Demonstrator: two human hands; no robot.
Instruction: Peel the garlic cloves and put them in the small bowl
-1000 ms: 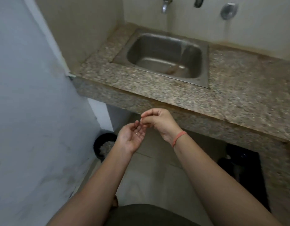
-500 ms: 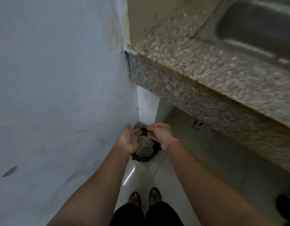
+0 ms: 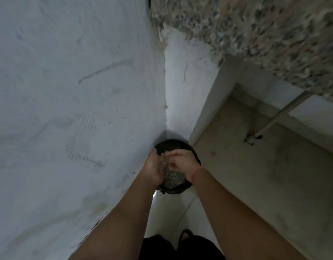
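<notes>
Pale fragments (image 3: 164,160) lie between the two hands, directly above the open mouth of a round black waste bin (image 3: 173,143). They are too blurred to identify as garlic skin or clove.

The left hand (image 3: 152,169) is held on edge with its palm facing right. Its fingers are straight and together, and they hold nothing. The right hand (image 3: 182,162) faces it, with its fingers (image 3: 171,154) extended together toward the left palm. The tips appear to touch that palm. Whether they pinch any fragment cannot be told. A thin orange-red band (image 3: 196,172) circles the right wrist.

The bin stands on the floor in the corner, against the pale scuffed plaster wall (image 3: 68,109). Grey speckled refuse (image 3: 173,180) fills its lower part. Both forearms extend over the near rim.

A glossy white floor tile (image 3: 171,212) runs from the bin toward the person. To the right lies a duller beige floor surface (image 3: 255,175). Above that, the blurred edge of a speckled granite worktop (image 3: 265,34) crosses the upper right corner. A ribbed flexible metal hose (image 3: 280,114) descends from under the worktop to a fitting at floor level.

At the bottom edge, dark trousers (image 3: 180,248) and the toe of one dark shoe (image 3: 186,233) are visible.
</notes>
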